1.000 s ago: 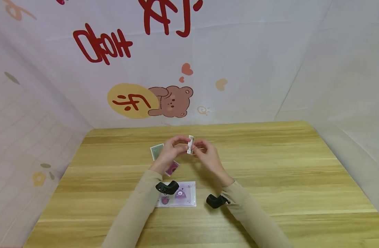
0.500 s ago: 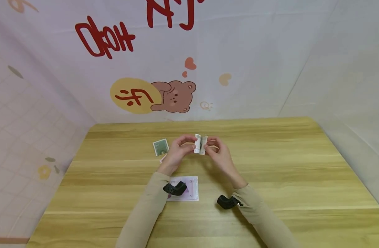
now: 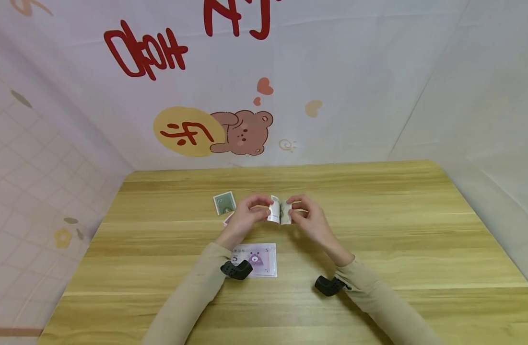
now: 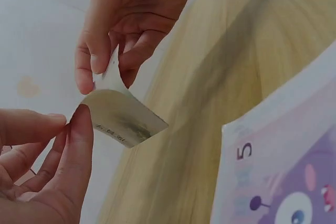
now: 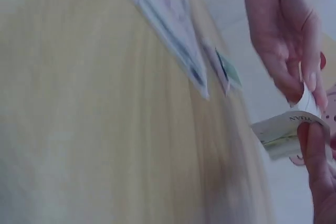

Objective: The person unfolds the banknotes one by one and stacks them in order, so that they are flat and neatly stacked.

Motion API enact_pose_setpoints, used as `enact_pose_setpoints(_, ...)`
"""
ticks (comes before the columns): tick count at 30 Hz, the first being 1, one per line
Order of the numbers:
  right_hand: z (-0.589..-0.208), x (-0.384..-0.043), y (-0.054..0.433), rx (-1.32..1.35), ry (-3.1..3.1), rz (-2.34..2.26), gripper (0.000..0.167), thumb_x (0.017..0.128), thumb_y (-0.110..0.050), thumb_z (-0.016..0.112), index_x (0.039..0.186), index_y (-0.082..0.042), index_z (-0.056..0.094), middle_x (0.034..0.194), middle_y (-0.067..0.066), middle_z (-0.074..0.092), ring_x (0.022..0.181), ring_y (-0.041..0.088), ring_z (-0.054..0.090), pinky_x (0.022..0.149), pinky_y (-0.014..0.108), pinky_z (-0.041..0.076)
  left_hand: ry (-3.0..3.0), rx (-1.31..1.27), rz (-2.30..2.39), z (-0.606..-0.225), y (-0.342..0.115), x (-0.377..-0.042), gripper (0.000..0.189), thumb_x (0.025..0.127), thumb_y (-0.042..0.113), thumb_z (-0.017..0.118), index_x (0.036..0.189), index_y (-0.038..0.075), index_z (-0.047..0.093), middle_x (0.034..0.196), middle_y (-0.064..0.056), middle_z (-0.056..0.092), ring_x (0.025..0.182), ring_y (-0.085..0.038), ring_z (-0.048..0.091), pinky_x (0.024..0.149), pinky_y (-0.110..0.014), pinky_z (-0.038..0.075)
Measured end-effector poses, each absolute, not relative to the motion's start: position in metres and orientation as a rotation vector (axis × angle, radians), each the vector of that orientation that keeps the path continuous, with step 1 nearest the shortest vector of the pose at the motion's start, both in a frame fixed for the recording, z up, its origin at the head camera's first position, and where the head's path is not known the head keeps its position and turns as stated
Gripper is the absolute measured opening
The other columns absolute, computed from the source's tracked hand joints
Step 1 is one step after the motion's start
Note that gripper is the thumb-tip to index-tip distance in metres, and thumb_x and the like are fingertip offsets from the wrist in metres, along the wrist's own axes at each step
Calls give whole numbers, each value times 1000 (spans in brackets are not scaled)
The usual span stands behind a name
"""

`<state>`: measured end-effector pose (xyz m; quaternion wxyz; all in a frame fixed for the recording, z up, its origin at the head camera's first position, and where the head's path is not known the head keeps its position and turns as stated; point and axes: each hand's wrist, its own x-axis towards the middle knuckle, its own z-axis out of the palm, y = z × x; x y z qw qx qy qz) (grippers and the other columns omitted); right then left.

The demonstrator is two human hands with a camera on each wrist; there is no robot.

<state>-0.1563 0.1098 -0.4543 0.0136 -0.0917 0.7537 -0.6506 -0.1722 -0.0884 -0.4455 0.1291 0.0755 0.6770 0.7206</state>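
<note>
Left hand (image 3: pixel 246 215), right hand (image 3: pixel 314 223): fingers pinch opposite ends of paper note (image 3: pixel 285 212) — bent; judged part-unfolded, not yet flat.

Two hands have a small paper note (image 5: pixel 283 134) pinched between them: the left hand (image 5: pixel 286 32) grips its upright end, the right hand (image 5: pixel 321 182) the curled-over part, where I can make out "YUAN" printed upside down. Seen from the right wrist, they show past the edge of the wooden table (image 5: pixel 94 108), against a white cloth (image 5: pixel 226 3) with bits of yellow, red and brownish pink at the side. Near that same table edge lies a pale lilac stack (image 5: pixel 170 24), one corner pointing along the edge. Closer to the edge sit a pinkish slip (image 5: pixel 216 66) and a green piece (image 5: pixel 230 72); blur hides whether they overlap.
</note>
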Motion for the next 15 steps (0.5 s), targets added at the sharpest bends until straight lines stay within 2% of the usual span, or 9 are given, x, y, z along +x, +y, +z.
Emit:
enact_pose_setpoints(7,-457,-149,113,-339,2306,-1920,25,89,7,56,114,6,57,106,24,60,80,28,66,71,45,56,1941,219,2051,-446,-95,-165,26,86,-11,59,112,-9,59,110,-16,58,93,-19,61,78,-29,52)
enact_pose_setpoints(15,-461,-145,113,-424,2294,-1872,26,88,9,56,113,5,56,107,24,58,78,24,66,58,31,53,1922,225,2046,-449,-103,-160,27,87,-9,58,114,-10,57,112,-16,57,92,-18,61,78,-28,52)
